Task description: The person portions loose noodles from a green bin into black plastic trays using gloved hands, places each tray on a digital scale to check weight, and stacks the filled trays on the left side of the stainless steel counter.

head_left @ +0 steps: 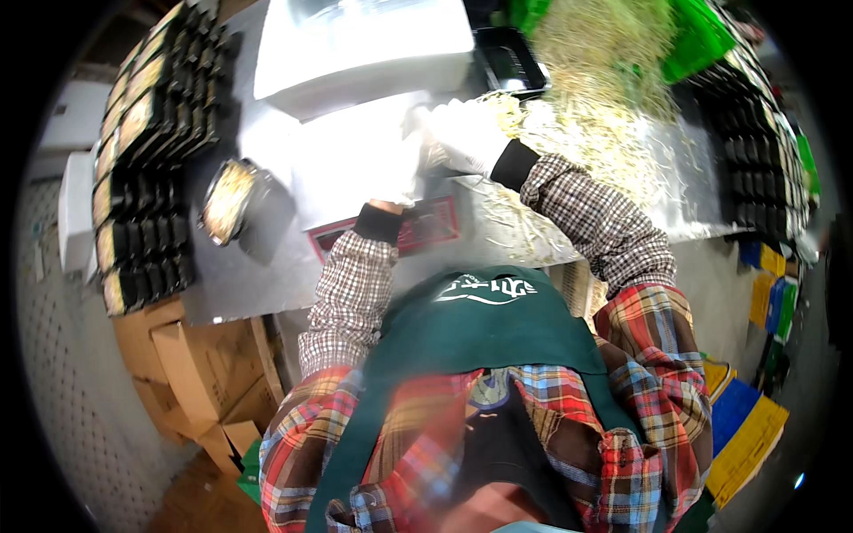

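White gloves cover both hands, which meet above the metal table. My left hand (410, 166) is beside a bright white foam block or box (353, 146); glare hides its fingers. My right hand (463, 133) reaches in from the right, at the left edge of a heap of pale sprouts (593, 143). Whether either holds anything cannot be made out. Partly under my left wrist lies a flat red-edged item (430, 220). A black tray filled with pale sprouts (230, 200) stands to the left, apart from the hands. An empty-looking black tray (510, 60) lies behind my right hand.
Stacks of filled black trays (150, 226) line the left side, with more black trays (760, 166) at the right. A large white foam box (366, 60) stands at the back. Green plastic (696, 40) borders the heap. Cardboard boxes (200, 373) sit below the table's left edge.
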Demonstrator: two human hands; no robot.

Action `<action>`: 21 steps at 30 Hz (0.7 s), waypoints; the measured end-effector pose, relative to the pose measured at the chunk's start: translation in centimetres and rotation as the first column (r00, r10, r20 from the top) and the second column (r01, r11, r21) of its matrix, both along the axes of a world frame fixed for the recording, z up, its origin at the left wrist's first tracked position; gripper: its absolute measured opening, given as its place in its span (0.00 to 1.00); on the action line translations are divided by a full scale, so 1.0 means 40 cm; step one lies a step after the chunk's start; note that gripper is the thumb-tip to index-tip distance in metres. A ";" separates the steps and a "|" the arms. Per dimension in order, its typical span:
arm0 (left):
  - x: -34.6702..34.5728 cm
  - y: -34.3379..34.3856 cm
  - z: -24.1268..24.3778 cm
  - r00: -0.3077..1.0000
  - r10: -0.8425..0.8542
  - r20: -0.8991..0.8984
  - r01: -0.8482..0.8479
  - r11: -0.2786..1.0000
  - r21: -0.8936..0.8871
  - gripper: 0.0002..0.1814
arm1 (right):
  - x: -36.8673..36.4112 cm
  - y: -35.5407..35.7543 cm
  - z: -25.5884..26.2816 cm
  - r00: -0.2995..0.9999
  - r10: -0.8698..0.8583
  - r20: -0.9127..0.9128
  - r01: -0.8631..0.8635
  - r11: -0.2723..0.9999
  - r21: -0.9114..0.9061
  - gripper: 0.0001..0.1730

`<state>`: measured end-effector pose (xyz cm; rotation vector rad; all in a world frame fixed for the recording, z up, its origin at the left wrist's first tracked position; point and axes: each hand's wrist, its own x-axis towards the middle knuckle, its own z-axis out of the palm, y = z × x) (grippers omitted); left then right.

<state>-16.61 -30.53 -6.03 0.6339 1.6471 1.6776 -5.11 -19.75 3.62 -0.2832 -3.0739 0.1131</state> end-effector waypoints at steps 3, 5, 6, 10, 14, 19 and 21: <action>-0.090 -0.130 -0.028 0.999 0.036 -0.021 -0.038 0.994 -0.101 0.24 | -0.100 -0.077 -0.077 0.991 0.090 -0.096 -0.098 0.992 -0.082 0.20; -0.112 -0.184 -0.030 0.934 -0.041 -0.355 -0.048 0.970 -0.239 0.26 | -0.167 -0.118 -0.091 0.997 0.071 0.010 -0.067 0.972 -0.224 0.19; -0.098 -0.198 -0.024 0.692 -0.035 -0.721 -0.177 0.960 -0.216 0.27 | -0.187 -0.126 -0.123 0.995 0.085 -0.055 -0.095 0.969 -0.229 0.19; -0.075 -0.244 0.042 0.404 -0.117 -0.907 -0.210 0.954 -0.216 0.27 | -0.227 -0.124 -0.146 0.994 -0.008 0.110 0.091 0.626 -0.775 0.21; -0.057 -0.227 0.038 0.496 -0.005 -0.868 -0.119 0.990 -0.074 0.26 | -0.194 -0.095 -0.275 0.974 -0.021 -0.226 -0.130 0.765 -0.630 0.21; -0.046 -0.163 0.067 0.377 -0.058 -0.924 -0.115 0.987 -0.109 0.28 | -0.190 -0.063 -0.101 0.990 0.116 0.083 -0.057 0.859 -0.508 0.34; -0.047 -0.150 0.022 0.265 -0.013 -0.964 -0.162 0.985 -0.058 0.30 | -0.174 -0.029 -0.076 0.983 0.174 0.053 -0.145 0.925 -0.350 0.43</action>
